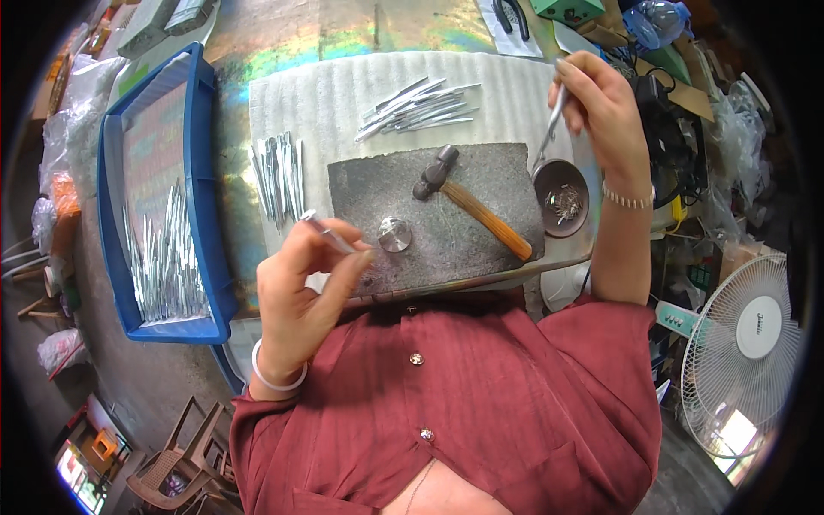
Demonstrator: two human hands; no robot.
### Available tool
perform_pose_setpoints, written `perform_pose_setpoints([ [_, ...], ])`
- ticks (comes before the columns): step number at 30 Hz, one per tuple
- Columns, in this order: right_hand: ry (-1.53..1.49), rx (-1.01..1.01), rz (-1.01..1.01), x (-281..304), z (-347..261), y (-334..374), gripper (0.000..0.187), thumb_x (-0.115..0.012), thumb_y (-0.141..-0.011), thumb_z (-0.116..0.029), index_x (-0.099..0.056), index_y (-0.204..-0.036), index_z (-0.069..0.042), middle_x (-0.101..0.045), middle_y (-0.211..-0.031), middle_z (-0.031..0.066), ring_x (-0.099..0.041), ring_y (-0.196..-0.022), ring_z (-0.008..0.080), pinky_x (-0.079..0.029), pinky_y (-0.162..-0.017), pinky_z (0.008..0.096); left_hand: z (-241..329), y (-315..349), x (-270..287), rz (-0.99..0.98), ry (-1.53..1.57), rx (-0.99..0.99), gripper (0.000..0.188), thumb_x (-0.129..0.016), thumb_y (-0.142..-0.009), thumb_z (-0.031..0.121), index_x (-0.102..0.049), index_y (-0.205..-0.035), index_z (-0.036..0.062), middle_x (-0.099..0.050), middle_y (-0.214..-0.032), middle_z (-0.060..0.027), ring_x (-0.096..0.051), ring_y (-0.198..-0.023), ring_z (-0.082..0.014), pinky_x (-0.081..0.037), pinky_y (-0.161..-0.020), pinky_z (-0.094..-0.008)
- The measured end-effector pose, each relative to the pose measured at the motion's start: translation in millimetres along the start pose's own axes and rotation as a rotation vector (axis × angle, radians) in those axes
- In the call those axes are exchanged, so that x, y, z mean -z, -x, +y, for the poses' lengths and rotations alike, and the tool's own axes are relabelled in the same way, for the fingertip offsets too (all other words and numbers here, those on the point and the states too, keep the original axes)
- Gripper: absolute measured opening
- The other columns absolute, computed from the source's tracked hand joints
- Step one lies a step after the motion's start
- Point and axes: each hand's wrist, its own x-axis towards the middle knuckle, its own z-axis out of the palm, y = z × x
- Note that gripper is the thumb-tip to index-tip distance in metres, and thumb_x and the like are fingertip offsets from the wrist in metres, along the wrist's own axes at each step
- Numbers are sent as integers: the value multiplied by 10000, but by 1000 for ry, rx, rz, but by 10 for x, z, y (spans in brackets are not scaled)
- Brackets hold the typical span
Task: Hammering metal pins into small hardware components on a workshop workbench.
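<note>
My left hand (302, 279) pinches a slim silvery metal piece (326, 232) between thumb and fingers, left of the stone slab's front part. My right hand (602, 107) is closed around slender metal tweezers (551, 124), their tips pointing down at a dark round bowl (585, 184). Small metal pins (564, 203) lie in that bowl. On the dark stone slab (369, 184) rest a hammer (481, 215) with a wooden handle and a small shiny round metal block (395, 234).
Silvery metal strips (421, 110) lie on the white foam sheet (296, 94), with another bundle (279, 180) at its left. A blue tray (221, 197) holds more. Black-handled pliers (512, 19) lie at the back. A white fan (712, 386) stands right.
</note>
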Motion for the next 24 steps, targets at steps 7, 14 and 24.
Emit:
perform_pose_setpoints([
  [7, 562, -197, 23, 138, 927, -658, 237, -612, -859, -224, -575, -767, -9, -601, -655, 71, -596, -553, 140, -463, -493, 279, -259, 121, -19, 156, -207, 6, 162, -664, -800, -44, -591, -940, -8, -647, -801, -62, -635, -690, -97, -489, -627, -220],
  [14, 679, 154, 8, -283, 284, 20, 231, -586, -849, -202, -575, -974, -8, -624, -809, 172, -628, -732, 319, -487, -667, 372, -318, 90, 18, -15, -292, 42, 137, -666, -807, -16, -609, -931, -14, -642, -794, -79, -625, -665, -115, -488, -609, -237],
  [24, 924, 283, -230, -804, 42, 1024, 508, -675, -706, -53, -475, -1170, 8, -502, -997, 136, -541, -902, 290, -481, -766, 356, -328, -49, -242, 32, 121, 85, 66, -601, -852, -51, -598, -914, -29, -628, -812, -62, -620, -688, -107, -502, -621, -221],
])
